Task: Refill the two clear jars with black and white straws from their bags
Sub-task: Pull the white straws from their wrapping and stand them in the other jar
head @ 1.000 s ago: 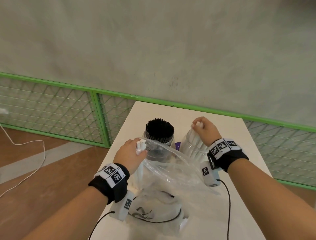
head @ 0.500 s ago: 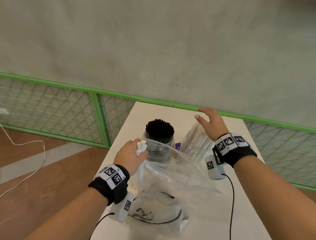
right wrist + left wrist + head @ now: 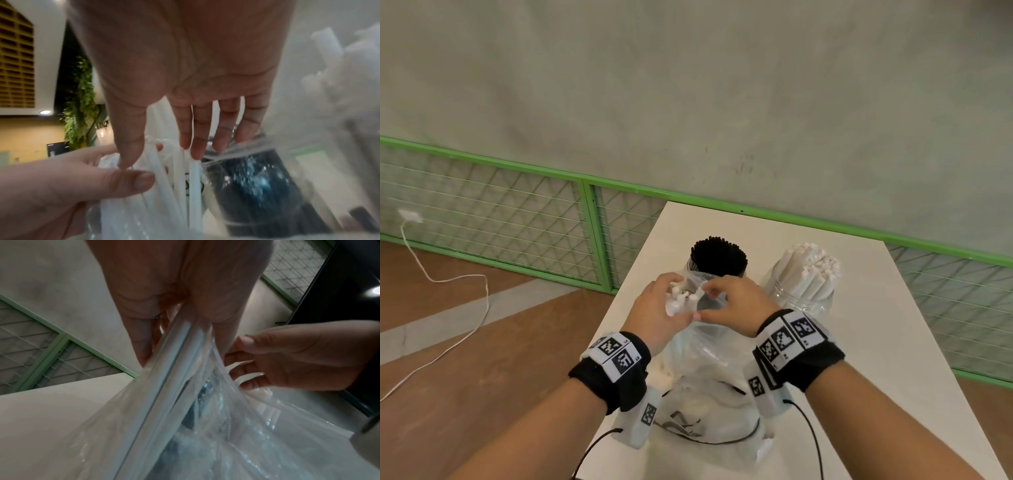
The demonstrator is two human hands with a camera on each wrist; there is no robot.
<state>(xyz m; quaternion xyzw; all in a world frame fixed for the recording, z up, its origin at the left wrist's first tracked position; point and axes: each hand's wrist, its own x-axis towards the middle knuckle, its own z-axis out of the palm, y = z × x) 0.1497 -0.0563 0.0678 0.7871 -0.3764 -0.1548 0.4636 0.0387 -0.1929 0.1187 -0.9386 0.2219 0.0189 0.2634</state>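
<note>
On the white table (image 3: 876, 342) stand two clear jars: one packed with black straws (image 3: 719, 255), one with white straws (image 3: 804, 277). In front of them my left hand (image 3: 664, 308) grips the bunched mouth of a clear plastic bag (image 3: 709, 359), with white straw ends (image 3: 678, 301) sticking out. My right hand (image 3: 726, 301) has come to the same spot. In the right wrist view its thumb and fingers (image 3: 185, 142) close on the white straws (image 3: 194, 186). The left wrist view shows those straws (image 3: 164, 369) through the plastic.
A second, crumpled bag (image 3: 688, 421) lies on the table's near end below my wrists. Wrist camera cables (image 3: 808, 428) trail over it. A green mesh fence (image 3: 500, 212) runs behind the table, with a drop to the wooden floor on the left.
My right hand left the jar of white straws and swung left to the bag's mouth, where it now takes hold of straws. My left hand kept its grip on the bag.
</note>
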